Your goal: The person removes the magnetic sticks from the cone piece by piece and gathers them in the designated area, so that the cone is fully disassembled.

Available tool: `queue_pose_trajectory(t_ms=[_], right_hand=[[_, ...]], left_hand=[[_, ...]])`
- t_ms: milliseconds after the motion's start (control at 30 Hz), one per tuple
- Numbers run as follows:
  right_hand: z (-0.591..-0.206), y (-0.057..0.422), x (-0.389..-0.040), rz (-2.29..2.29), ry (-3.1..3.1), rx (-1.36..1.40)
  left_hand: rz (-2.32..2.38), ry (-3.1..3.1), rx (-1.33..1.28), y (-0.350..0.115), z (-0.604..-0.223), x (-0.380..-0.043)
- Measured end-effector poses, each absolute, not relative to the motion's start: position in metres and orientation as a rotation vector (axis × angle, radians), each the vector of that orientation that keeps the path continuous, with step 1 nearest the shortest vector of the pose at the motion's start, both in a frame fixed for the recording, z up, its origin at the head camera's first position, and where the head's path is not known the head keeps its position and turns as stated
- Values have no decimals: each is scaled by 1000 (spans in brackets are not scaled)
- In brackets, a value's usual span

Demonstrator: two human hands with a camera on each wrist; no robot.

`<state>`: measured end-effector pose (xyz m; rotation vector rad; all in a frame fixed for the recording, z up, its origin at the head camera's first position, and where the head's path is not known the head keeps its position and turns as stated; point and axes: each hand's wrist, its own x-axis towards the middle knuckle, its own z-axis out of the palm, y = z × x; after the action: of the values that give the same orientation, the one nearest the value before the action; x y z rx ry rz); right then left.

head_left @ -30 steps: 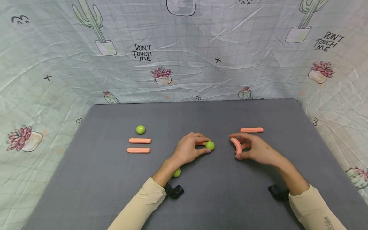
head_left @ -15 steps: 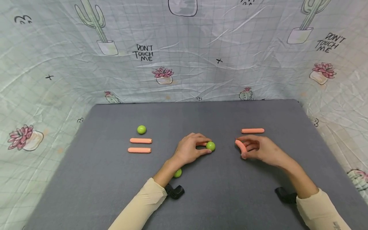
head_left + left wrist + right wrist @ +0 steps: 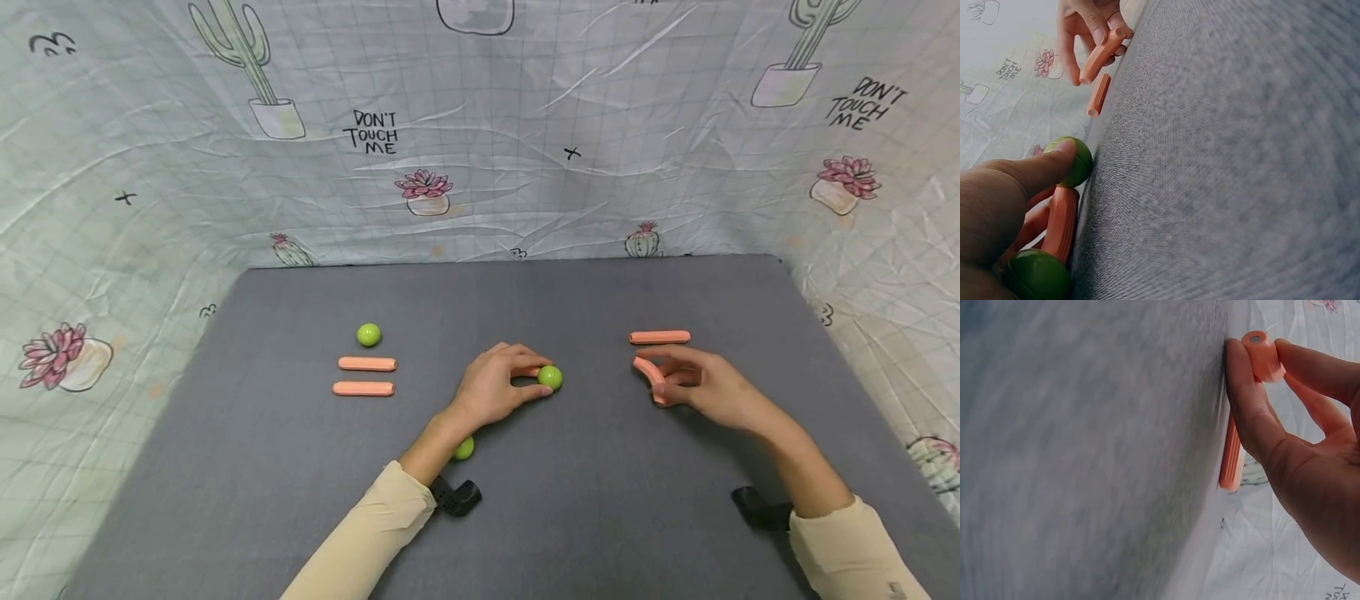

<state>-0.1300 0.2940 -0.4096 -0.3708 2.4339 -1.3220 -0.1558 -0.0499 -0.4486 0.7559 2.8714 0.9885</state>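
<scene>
My left hand [image 3: 495, 385] pinches a glossy green ball [image 3: 550, 377] between thumb and fingers. In the left wrist view, an orange ribbed stick [image 3: 1062, 225] runs from this ball to a second green ball [image 3: 1038, 275] near the palm. That second ball is partly hidden by my wrist in the head view. My right hand [image 3: 701, 383] holds a curved orange stick [image 3: 649, 377] between thumb and fingertips, tilted, close over the table. The right wrist view shows a hole in the held stick's end. Just beyond this hand lies a straight orange stick [image 3: 660, 337].
On the grey table [image 3: 225, 483], two straight orange sticks, a far one [image 3: 367, 364] and a near one [image 3: 363, 388], lie parallel at the left. Another green ball [image 3: 368, 335] sits beyond them. A cactus-print cloth [image 3: 487, 208] hangs behind the table.
My right hand has moved to the right with the curved orange stick, which has turned to a greater tilt. My left hand stays at the green ball.
</scene>
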Motion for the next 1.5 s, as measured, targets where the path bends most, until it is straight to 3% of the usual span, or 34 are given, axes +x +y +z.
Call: queue_pose_trajectory(t_ms=[1167,1500], right_hand=[[-406,334,-130,-1201,2584,68],[-409,338,-130,-1072,2639,61]], left_hand=[[997,2874,749,-51,-448,-157],[1009,2863,744,-51,-448,-156]])
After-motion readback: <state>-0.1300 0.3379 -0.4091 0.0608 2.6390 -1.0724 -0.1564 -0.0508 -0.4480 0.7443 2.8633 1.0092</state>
